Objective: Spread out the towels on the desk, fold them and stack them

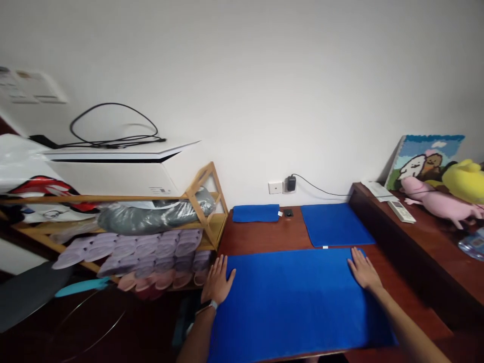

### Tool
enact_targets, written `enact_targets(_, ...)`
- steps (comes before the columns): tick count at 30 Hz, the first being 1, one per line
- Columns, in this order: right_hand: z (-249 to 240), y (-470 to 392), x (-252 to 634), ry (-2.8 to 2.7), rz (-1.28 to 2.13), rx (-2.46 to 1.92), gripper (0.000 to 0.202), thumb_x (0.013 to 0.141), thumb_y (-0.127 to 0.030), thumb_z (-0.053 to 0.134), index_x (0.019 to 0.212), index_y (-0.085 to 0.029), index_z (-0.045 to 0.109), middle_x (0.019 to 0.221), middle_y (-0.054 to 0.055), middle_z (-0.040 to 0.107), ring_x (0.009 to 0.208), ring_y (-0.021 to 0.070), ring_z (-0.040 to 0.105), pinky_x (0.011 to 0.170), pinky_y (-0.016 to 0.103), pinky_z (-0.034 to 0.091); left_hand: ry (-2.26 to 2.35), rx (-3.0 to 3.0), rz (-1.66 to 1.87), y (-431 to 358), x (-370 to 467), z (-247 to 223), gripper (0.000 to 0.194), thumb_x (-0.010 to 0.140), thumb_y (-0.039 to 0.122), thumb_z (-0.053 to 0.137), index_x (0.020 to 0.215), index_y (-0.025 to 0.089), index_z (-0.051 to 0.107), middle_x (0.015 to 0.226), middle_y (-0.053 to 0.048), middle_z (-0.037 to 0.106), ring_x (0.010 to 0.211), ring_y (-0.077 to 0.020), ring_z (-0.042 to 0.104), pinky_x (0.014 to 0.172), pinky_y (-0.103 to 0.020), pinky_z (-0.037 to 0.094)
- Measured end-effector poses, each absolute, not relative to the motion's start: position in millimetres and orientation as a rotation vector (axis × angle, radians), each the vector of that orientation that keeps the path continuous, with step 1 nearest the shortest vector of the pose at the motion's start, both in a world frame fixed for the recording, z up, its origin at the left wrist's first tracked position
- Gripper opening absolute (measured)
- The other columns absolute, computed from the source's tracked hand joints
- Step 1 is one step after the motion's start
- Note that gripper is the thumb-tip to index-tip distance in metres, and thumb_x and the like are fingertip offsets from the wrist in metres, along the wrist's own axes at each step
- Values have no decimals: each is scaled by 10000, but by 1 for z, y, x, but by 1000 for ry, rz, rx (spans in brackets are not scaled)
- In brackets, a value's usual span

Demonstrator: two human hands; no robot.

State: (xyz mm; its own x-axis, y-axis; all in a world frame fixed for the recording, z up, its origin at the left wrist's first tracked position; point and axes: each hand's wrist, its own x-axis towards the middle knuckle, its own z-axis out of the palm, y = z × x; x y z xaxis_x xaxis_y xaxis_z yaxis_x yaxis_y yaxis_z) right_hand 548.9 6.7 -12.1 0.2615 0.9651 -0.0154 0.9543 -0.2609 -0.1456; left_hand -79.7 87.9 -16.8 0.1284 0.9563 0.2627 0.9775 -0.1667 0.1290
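Note:
A large blue cloth [295, 302] lies spread on the reddish-brown table, its near edge reaching the table's front. My left hand [219, 282], with a watch on the wrist, is at the cloth's left edge, fingers stretched out. Across from it, my right hand [363, 269] rests flat on the far right corner, fingers extended. Neither hand grips anything. Behind the big cloth, a folded blue cloth [256, 213] sits at the back left of the table. Another blue cloth [335, 225] lies flat at the back right, with a small white label on its near edge.
Left of the table stands a wooden rack [206, 201] with rows of slippers [151, 247] and a white box [117, 174] on top. A charger [291, 182] is plugged into the wall. On the raised right ledge are a remote control [401, 212] and a pink plush toy [434, 199].

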Motion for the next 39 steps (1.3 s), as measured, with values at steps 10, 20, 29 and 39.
enact_targets(10,-15,-1,574,-1828,154,-2431,837,1010,-560,84,1661,-48,207,1734,128,212,1613,248,154,1309,459,150,-2033,-2322,-365,91,-78,-13,777,1010,589,332,1615,102,351,1681,-181,367,1565,-321,326,1246,-532,314)
enact_targets(20,31,13,511,-1759,221,-2307,803,980,-466,175,1615,2,323,1697,225,283,1592,319,228,1275,481,240,-1959,-2588,-274,70,-78,60,677,1033,521,361,1628,199,351,1713,-96,331,1581,-213,295,1272,-406,263)
enact_targets(29,64,-56,163,-2235,381,-1653,712,1074,-468,150,1668,-79,201,1738,122,178,1618,251,124,1318,472,129,-1862,-2401,-512,-58,-64,19,586,1078,409,326,1629,212,362,1699,-94,366,1576,-244,309,1282,-474,276)
enact_targets(39,46,-76,127,-2386,549,-1618,681,1079,-460,148,1662,-118,232,1725,109,196,1614,233,136,1313,497,135,-1897,-2408,-382,-61,-72,2,589,1064,415,355,1624,234,379,1701,-119,343,1577,-278,305,1276,-510,270)
